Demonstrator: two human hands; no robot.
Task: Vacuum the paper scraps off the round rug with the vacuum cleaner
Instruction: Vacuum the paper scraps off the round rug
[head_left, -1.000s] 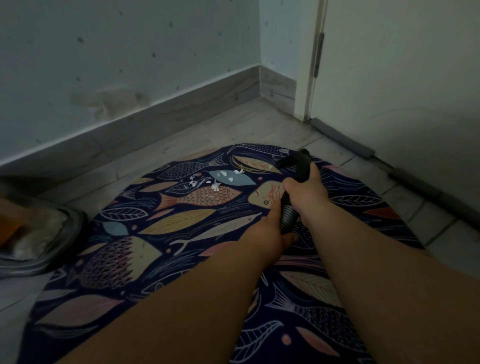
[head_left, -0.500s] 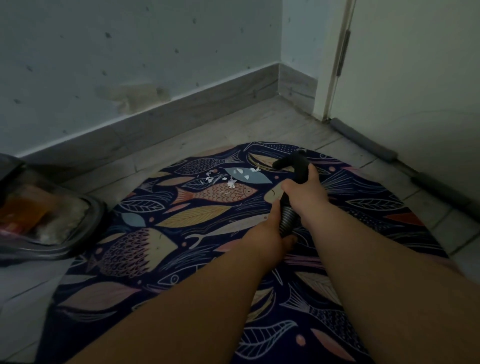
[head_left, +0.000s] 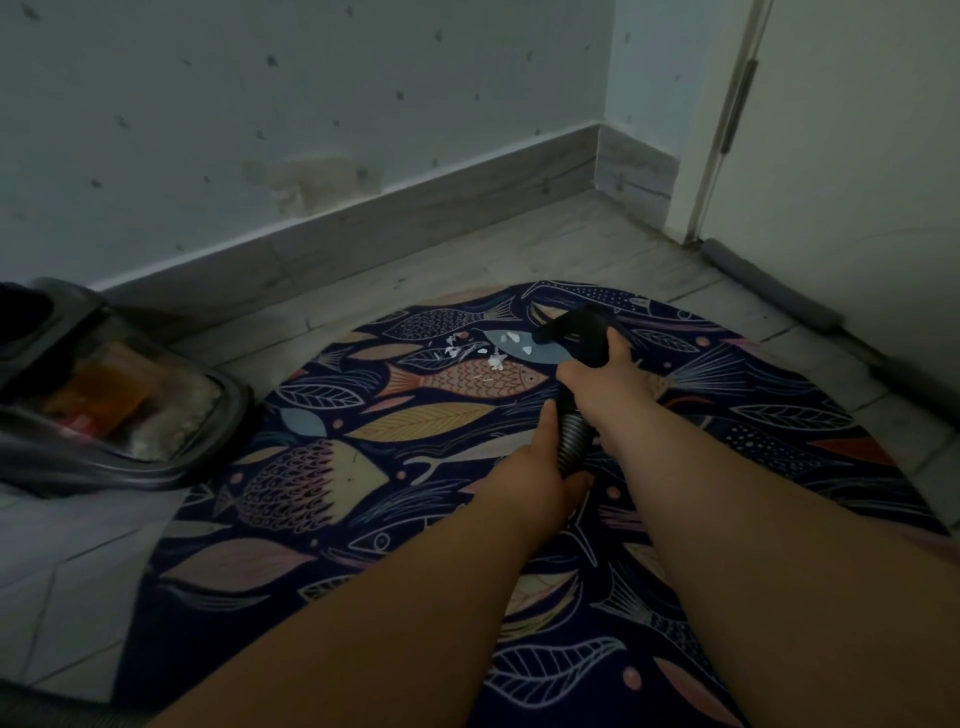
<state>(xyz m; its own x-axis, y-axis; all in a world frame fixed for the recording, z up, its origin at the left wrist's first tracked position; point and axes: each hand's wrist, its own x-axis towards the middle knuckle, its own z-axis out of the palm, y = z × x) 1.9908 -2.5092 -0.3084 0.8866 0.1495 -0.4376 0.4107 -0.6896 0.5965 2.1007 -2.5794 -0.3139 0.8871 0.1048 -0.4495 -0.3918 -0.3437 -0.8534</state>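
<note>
Approach step, mouth not yet over the scraps: your right hand (head_left: 605, 382) wraps the nozzle (head_left: 571, 332); your left hand (head_left: 524, 467) grips the ribbed hose (head_left: 571, 441) just behind it; paper scraps (head_left: 491, 358) lie clustered on the far part of the round rug (head_left: 322, 483), just left of the nozzle mouth; the vacuum cleaner body (head_left: 135, 410) sits beside the rug's left edge; next, you probably need to swing the mouth left and low across the cluster.

Pale speckled wall (head_left: 260, 104) with worn patch (head_left: 306, 182); grey wood-look baseboard (head_left: 415, 208) along bottom. Light floor tiles (head_left: 467, 270). White door (head_left: 857, 182) at right, grey draft strip (head_left: 769, 283) at foot.
</note>
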